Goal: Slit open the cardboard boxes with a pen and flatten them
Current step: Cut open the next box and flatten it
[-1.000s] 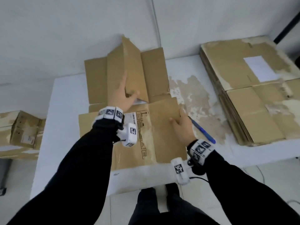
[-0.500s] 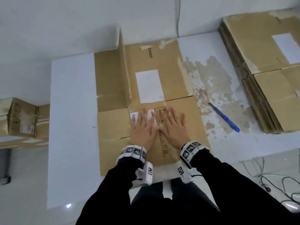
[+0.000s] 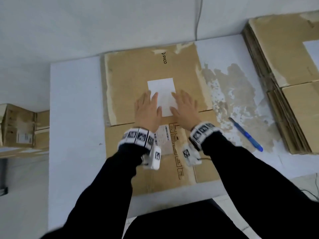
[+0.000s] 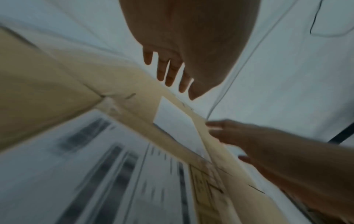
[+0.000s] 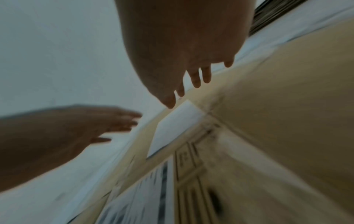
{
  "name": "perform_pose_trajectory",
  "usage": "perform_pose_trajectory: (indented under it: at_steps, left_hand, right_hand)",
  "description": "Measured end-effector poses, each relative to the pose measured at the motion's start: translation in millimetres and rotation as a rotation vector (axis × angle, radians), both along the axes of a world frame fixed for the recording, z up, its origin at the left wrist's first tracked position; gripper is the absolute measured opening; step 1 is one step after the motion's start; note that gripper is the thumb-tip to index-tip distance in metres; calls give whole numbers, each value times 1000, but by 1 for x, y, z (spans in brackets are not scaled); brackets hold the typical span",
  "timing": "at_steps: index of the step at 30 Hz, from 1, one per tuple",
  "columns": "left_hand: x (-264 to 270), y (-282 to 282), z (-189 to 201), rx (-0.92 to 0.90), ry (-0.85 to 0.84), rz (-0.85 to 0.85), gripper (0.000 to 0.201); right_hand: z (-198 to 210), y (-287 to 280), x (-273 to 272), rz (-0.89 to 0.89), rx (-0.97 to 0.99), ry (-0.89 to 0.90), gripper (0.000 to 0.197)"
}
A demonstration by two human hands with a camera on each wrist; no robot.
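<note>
Cardboard box (image 3: 131, 80) lies flat mid-table, both hands' fingers (image 3: 152, 99) spread, pressing it.

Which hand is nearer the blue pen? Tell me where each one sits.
Right. The right hand lies flat on the flattened box, just left of the blue pen on the table. The left hand presses the box farther left, beyond the white label.

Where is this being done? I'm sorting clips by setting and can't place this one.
Probably a packing or storage room rather than a home: a plain white table against a bare wall, a stack of flattened cartons on its right, and more cardboard boxes waiting at the left.
</note>
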State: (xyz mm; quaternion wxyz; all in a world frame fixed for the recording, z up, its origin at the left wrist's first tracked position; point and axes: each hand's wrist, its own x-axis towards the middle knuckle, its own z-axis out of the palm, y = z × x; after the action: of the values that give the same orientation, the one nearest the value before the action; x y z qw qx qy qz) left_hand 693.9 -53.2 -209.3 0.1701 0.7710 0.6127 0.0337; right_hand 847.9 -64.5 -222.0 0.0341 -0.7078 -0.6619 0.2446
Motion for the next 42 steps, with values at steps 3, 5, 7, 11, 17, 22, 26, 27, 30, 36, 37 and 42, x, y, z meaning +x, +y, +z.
perform_pose_trajectory:
  at_steps: [3, 5, 7, 11, 17, 22, 26, 27, 30, 36, 37, 42]
  left_hand:
    - [2, 35, -30, -232, 135, -76, 60]
    - [-6, 38, -43, -285, 142, -99, 61]
    - [-8, 40, -49, -309, 136, -105, 60]
    - [-4, 46, -43, -309, 106, -83, 58]
    - [-65, -7, -39, -260, 118, 276, 68]
    - [-75, -48, -28, -197, 20, 651, 69]
    - [-87, -57, -22, -179, -377, 1064, 55]
    - [-95, -59, -23, -242, -419, 1040, 51]
    - [-104, -68, -14, -175, -401, 932, 36]
    - [-52, -90, 37, 72, -464, 839, 30]
    - [-39, -89, 48, 89, -486, 810, 31]
    - [66, -71, 94, 71, -727, 663, 34]
  right_hand:
    - [-23, 35, -14, 188, -214, -124, 60]
    - [-32, 36, -14, 205, -236, -147, 61]
    - [-33, 37, -14, 203, -229, -150, 61]
    - [-29, 46, -14, 204, -260, -141, 61]
    - [-26, 6, 33, -18, -127, -73, 61]
    - [-16, -54, 61, -441, 13, 13, 55]
    - [-3, -66, 74, -739, 85, 280, 38]
    - [-1, -68, 78, -729, 33, 268, 36]
    - [6, -77, 83, -612, 68, 196, 32]
    - [58, -98, 120, -598, 289, 230, 17]
    - [69, -100, 139, -598, 319, 239, 19]
    - [113, -106, 257, -613, 488, 270, 23]
